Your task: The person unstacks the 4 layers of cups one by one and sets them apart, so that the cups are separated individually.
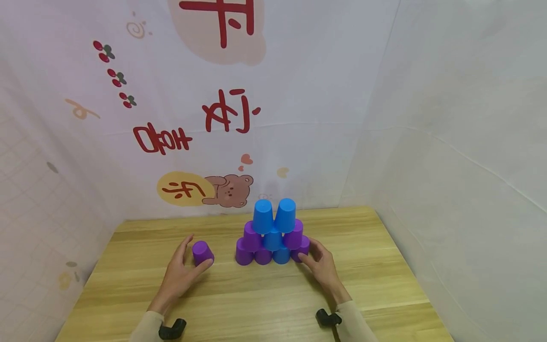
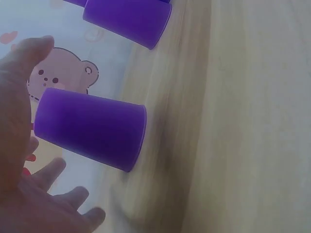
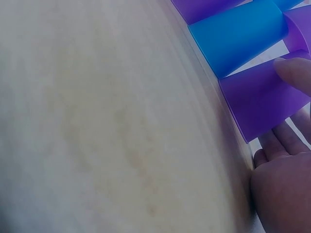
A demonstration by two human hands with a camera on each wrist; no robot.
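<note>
Upside-down cups stand in a pyramid. Its bottom row has several cups, with a blue cup point(image 1: 281, 255) among purple ones. The middle row has a blue cup point(image 1: 272, 240) between two purple ones, and two blue cups point(image 1: 263, 216) side by side form the top. My right hand point(image 1: 322, 266) holds the purple cup point(image 3: 265, 99) at the bottom row's right end, thumb on its front and fingers around its far side. Left of the pyramid, another upside-down purple cup point(image 2: 90, 127) stands alone. Around it my left hand point(image 1: 181, 270) is spread, thumb and fingers apart from its wall.
A light wood table point(image 1: 265, 297) carries everything. White cloth point(image 1: 316, 142) with red characters, a bear point(image 1: 232, 191) and cherries hangs behind it, close to the back edge. More pale cloth point(image 1: 466, 213) rises along the right side. Black wrist mounts point(image 1: 172, 328) sit at both sleeves.
</note>
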